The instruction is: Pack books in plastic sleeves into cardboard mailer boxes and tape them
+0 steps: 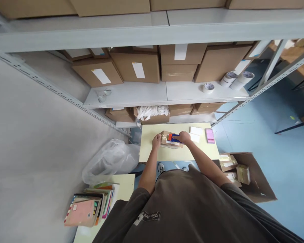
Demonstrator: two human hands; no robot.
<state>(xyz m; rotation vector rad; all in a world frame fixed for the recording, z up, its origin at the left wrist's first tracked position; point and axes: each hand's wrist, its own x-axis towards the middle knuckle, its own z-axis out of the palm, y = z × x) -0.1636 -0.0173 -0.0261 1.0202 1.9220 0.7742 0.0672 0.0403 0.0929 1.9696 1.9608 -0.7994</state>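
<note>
A small cardboard box (163, 142) lies on the pale yellow table (152, 153), with a strip of shiny tape on its left part and a white label on its near side. My left hand (156, 141) grips the left end of this box, fingers closed at its edge. In my right hand (184, 137) is a blue and red tape dispenser (174, 137), resting on top of the box. Just right of that hand lie white paper sheets (195, 134), and beyond them a pink stack (210, 135).
Shelving (131, 96) with cardboard boxes stands ahead; tape rolls (208, 88) sit on it. Right of the table, an open carton (259, 179) holds several small boxes. On the left are a plastic bag (111, 160) and a pile of books and folders (83, 211).
</note>
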